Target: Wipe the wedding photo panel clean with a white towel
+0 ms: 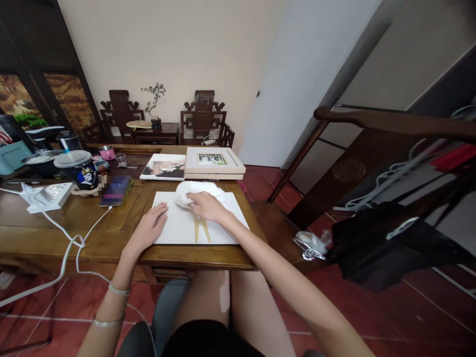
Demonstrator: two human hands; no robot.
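Observation:
A flat white board (pixel 171 230) with a tan shape on its lower middle lies near the table's front edge. My left hand (pixel 151 224) rests on the board's left edge, its fingers stretched out and holding nothing. With my right hand (pixel 208 206) I grip a white cloth (pixel 203 189) that is pressed on the upper part of the board. The cloth hides that part of the surface, and some right fingertips are sunk in its folds.
Behind the board lie a photo print (pixel 163 167) and stacked white frames (pixel 214 162). To the left are a phone (pixel 114 191) on a cable, a lidded cup (pixel 82 171) and a power strip (pixel 52 197). A wooden chair (pixel 345 171) stands at the right.

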